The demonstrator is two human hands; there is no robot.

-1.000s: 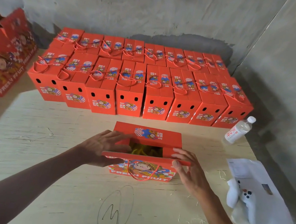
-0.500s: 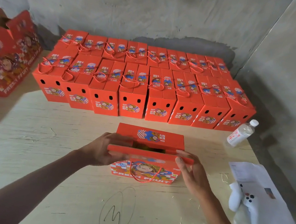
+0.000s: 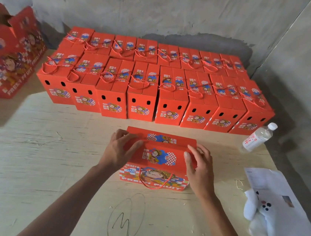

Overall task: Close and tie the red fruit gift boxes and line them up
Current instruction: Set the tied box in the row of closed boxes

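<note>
While a pencilled oval with a squiggle (image 3: 126, 220) marks the pale plywood table (image 3: 26, 160) at 6 o'clock, both bare hands rest on the red cardboard box (image 3: 157, 157) at the centre. The left hand (image 3: 118, 150) lies on the box's left end, fingers nearly straight and spread across the near top flap, thumb along the edge. The right hand (image 3: 199, 167) presses the right end the same way, fingers flat and slightly fanned, gripping nothing. The near flap is folded down against the far flap, and the seam between them shows as a thin line. A twisted red cord handle (image 3: 154, 183) hangs loose in a loop down the printed front face.

At 3 o'clock a white game controller (image 3: 261, 209) sits on a sheet of paper (image 3: 272, 182) and crinkled plastic. At 2 o'clock a clear plastic bottle (image 3: 258, 137) with a white cap stands tilted in the wide view. At 12 o'clock two rows of closed boxes (image 3: 153, 97) stand side by side, cords knotted over their lids, oval holes in their glossy fronts. At 10 o'clock larger open red cartons (image 3: 10, 55) lean, blurred.
</note>
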